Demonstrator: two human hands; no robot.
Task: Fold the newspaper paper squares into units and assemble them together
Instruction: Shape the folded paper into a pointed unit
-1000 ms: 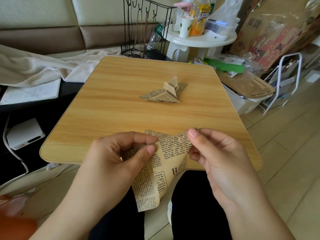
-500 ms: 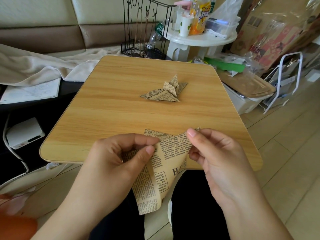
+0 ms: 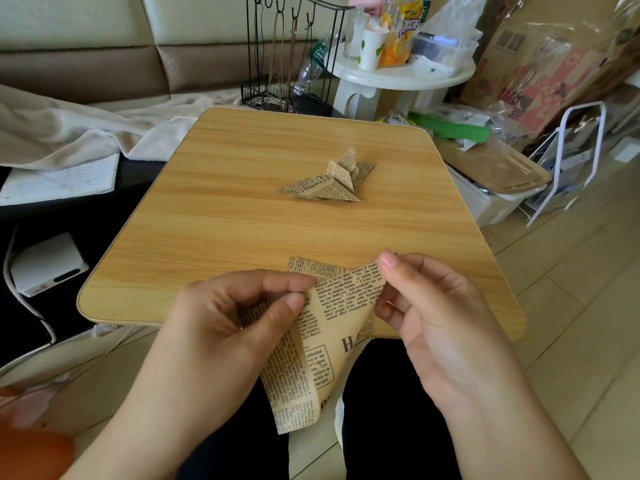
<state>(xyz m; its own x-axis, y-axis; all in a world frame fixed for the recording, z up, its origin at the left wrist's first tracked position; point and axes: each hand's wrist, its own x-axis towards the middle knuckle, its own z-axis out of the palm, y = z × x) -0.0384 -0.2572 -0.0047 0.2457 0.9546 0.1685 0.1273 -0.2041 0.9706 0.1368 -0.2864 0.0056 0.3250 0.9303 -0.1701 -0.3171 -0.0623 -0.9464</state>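
Single head-worn wide-angle view, looking forward and down.
Close over the near edge of the wooden table (image 3: 242,216); both hands fill the lower frame, sofa and clutter sit far at the top. Wide lens bows the table edges. No second view to overlap.

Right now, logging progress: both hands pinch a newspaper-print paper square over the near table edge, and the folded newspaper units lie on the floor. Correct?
Not quite. In the head view the folded newspaper units lie on the wooden table, not the floor. The left hand and right hand do pinch the newspaper-print paper square there.
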